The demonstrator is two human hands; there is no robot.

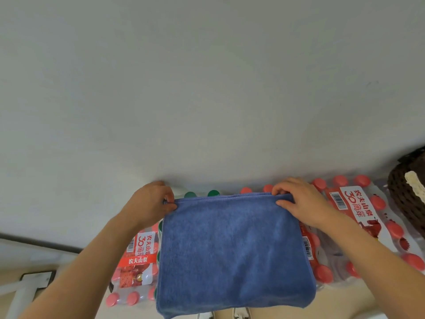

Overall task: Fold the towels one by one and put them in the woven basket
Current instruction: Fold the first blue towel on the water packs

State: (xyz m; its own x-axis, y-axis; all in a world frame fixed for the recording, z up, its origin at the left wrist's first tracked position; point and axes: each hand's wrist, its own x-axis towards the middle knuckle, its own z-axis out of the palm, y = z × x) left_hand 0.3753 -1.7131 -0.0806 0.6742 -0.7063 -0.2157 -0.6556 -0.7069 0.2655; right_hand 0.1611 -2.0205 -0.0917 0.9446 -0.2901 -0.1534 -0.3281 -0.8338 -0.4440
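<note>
The towel (pixel 232 249) lies flat on top of the bottle packs (pixel 358 215), straight in front of the person. It looks already folded 1 time: the near edge, at 6 o'clock, is thick and rounded, and 2 hems lie together along the far edge, at 12 o'clock. This far edge runs from 9 o'clock to 3 o'clock. The shape is almost square, so a long axis is hard to tell.

The basket (pixel 409 199) stands between 2 and 3 o'clock from the towel, at the border of the view and apart from the cloth. Only a part of it shows.

The left hand (pixel 151 201) pinches the far corner at 10 o'clock between thumb and curled fingers. The right hand (pixel 299 201) pinches the far corner at 2 o'clock, with the fingers curled over the edge and the thumb on top of the cloth. The right hand is the nearer one to the basket, so a carry would probably go toward 3 o'clock.
</note>
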